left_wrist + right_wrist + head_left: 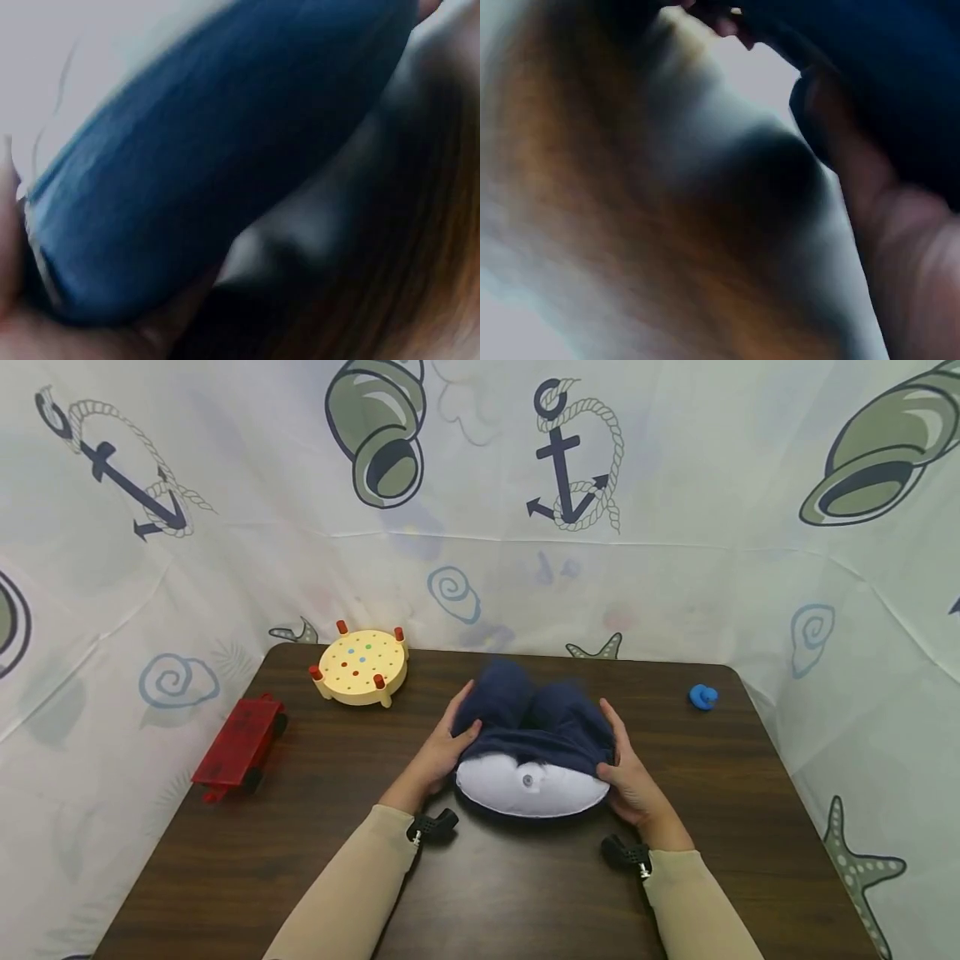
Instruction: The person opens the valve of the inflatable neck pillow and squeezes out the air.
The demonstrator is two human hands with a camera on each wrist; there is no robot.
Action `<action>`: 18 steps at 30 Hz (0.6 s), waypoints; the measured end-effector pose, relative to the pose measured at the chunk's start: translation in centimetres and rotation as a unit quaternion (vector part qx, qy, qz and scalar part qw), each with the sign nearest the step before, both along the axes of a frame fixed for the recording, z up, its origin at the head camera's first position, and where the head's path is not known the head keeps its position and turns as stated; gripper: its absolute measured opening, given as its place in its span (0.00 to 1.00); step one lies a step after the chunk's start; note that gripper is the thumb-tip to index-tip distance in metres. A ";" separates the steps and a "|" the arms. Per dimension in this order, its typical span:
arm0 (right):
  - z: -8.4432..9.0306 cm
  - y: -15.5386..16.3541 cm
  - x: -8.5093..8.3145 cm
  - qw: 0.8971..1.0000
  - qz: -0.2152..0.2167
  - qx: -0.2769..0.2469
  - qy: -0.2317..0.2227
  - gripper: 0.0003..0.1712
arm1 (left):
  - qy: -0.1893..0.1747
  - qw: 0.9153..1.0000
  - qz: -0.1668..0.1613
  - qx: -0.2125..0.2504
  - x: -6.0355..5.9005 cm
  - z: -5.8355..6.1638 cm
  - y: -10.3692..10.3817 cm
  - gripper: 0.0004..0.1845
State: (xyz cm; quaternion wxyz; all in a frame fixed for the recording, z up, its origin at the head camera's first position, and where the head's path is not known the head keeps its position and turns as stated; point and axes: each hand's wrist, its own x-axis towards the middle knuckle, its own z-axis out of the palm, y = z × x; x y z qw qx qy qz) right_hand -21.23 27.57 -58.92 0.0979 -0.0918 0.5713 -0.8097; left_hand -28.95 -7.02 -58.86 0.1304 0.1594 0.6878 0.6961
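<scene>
Sleeves (348, 889): beige, bottom of frame
Cushion (534, 739): navy and white, frame centre, over the table (555, 902)
Left grip (441, 753): clamped on cushion's left side
Right grip (632, 781): clamped on its right side

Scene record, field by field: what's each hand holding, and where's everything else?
Left hand: grips one side of navy-and-white cushion
Right hand: grips the opposite side
Cushion near side: white panel with grey round fitting
Table, left edge: red wheeled toy
Table, far left: yellow dotted disc toy, red pegs
Table, far right: small blue knobbed object
</scene>
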 end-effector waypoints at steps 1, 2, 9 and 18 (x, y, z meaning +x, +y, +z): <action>0.0 -0.1 -0.1 1.000 -0.004 0.012 -0.004 0.58 | -0.001 1.000 -0.025 0.005 0.1 -0.1 0.0 0.43; 0.0 -0.2 -0.1 0.999 -0.017 0.026 -0.008 0.55 | -0.002 0.999 -0.051 0.011 0.1 -0.1 0.0 0.47; 0.0 -0.3 -0.3 0.993 -0.097 0.073 -0.009 0.31 | -0.011 0.993 -0.115 0.014 0.2 -0.1 -0.3 0.69; 0.4 -0.2 -0.1 0.991 -0.093 0.096 -0.006 0.36 | 0.018 0.997 -0.016 -0.067 -0.1 -0.1 0.3 0.35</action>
